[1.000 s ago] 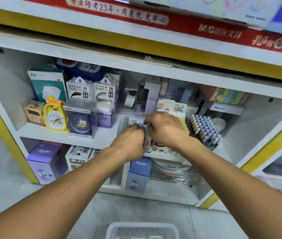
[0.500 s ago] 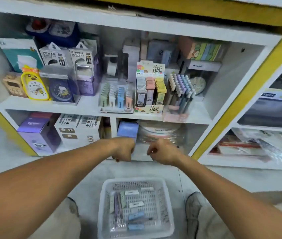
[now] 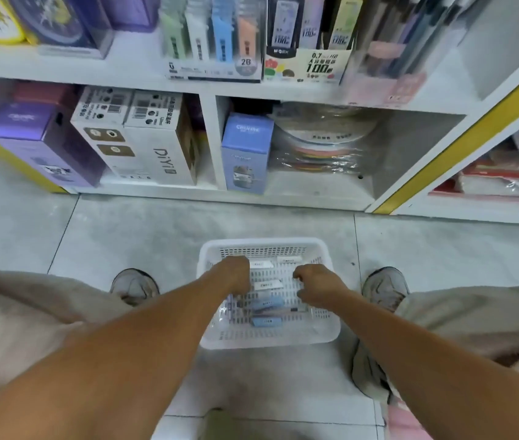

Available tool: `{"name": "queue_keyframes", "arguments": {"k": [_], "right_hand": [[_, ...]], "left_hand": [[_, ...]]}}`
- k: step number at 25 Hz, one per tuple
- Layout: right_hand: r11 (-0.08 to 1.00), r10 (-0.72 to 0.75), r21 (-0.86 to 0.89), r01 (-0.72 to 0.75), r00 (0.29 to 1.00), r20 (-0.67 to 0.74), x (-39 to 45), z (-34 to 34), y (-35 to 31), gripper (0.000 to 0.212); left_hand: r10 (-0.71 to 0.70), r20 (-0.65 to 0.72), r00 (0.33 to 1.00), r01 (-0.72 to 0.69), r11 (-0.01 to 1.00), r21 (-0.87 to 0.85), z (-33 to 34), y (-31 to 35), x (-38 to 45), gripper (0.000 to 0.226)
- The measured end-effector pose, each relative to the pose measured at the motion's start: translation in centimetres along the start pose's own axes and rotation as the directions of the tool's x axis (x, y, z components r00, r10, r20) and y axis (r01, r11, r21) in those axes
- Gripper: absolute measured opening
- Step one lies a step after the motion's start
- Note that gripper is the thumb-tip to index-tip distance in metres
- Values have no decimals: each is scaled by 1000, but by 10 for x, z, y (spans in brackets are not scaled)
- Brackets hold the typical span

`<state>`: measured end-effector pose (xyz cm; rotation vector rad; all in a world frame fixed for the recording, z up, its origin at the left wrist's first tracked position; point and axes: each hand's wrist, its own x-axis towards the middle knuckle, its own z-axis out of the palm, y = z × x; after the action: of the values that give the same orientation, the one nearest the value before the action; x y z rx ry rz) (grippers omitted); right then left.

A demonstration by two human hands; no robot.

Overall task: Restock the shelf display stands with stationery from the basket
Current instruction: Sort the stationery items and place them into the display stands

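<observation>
A white plastic basket (image 3: 269, 339) stands on the floor between my feet. It holds several small stationery packs, white ones (image 3: 267, 284) and blue ones (image 3: 266, 303). My left hand (image 3: 236, 276) reaches down into the basket's left side, and its fingertips are hidden among the packs. My right hand (image 3: 315, 285) hovers over the right side with loosely curled fingers and nothing visible in it. On the shelf above stand a clear display stand (image 3: 213, 71) of pastel refill packs, a cardboard stand (image 3: 310, 65) marked 0.7 and 100, and a pen stand (image 3: 388, 81).
The lower shelf holds a purple box (image 3: 42, 144), white boxes (image 3: 144, 134), a blue box (image 3: 245, 154) and wrapped round stacks (image 3: 324, 144). My shoes (image 3: 134, 287) (image 3: 385, 289) flank the basket on grey floor tiles. A yellow-edged shelf post (image 3: 461, 144) slants at right.
Both hands came away from the refill stand on the shelf and dropped into the basket on the floor. The view tilted down with them.
</observation>
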<state>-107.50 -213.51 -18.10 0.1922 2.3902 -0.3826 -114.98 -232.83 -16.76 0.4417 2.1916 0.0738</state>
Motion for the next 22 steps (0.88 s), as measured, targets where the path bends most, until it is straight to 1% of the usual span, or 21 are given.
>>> {"name": "queue_keyframes", "arguments": {"k": [2, 4, 5, 7, 9, 10, 11, 13, 14, 16, 19, 20, 22], "right_hand": [[996, -73, -53, 73, 997, 13, 9, 19, -7, 62], [977, -128, -165, 138, 989, 69, 18, 37, -17, 82], [963, -139, -221, 155, 987, 84, 21, 46, -21, 90], [932, -166, -312, 183, 983, 80, 26, 63, -30, 98], [912, -185, -362, 191, 981, 54, 30, 78, -37, 98], [908, -185, -375, 184, 982, 34, 31, 83, -41, 96], [906, -184, -387, 171, 983, 4, 33, 87, -43, 93], [907, -188, -392, 155, 981, -46, 35, 89, -45, 82], [911, -195, -380, 160, 979, -54, 35, 89, -45, 74], [923, -195, -347, 166, 979, -51, 37, 88, -39, 63], [933, -171, -323, 161, 985, -1, 39, 86, -27, 62], [931, -163, -328, 161, 986, 22, 41, 85, -24, 57], [920, -179, -347, 183, 983, 43, 41, 86, -23, 38]], "left_hand": [[-72, -35, 997, 67, 991, -119, 19, -11, 14, 23], [-158, -56, 986, 141, 962, -233, 34, -18, 30, 29], [-203, -55, 978, 180, 943, -280, 40, -18, 37, 36], [-301, -75, 951, 257, 901, -350, 51, -14, 48, 54], [-407, -128, 904, 349, 878, -329, 60, -5, 59, 72], [-454, -145, 879, 390, 860, -329, 64, 1, 63, 77], [-494, -160, 854, 419, 838, -351, 68, 7, 67, 78], [-543, -197, 816, 446, 809, -382, 74, 15, 70, 71], [-544, -219, 810, 446, 814, -372, 76, 16, 70, 67], [-502, -248, 829, 408, 845, -346, 80, 13, 72, 57], [-382, -273, 883, 292, 902, -319, 87, 8, 73, 43], [-342, -277, 898, 260, 920, -294, 89, 8, 73, 42], [-267, -289, 919, 203, 951, -234, 94, 7, 73, 47]]}}
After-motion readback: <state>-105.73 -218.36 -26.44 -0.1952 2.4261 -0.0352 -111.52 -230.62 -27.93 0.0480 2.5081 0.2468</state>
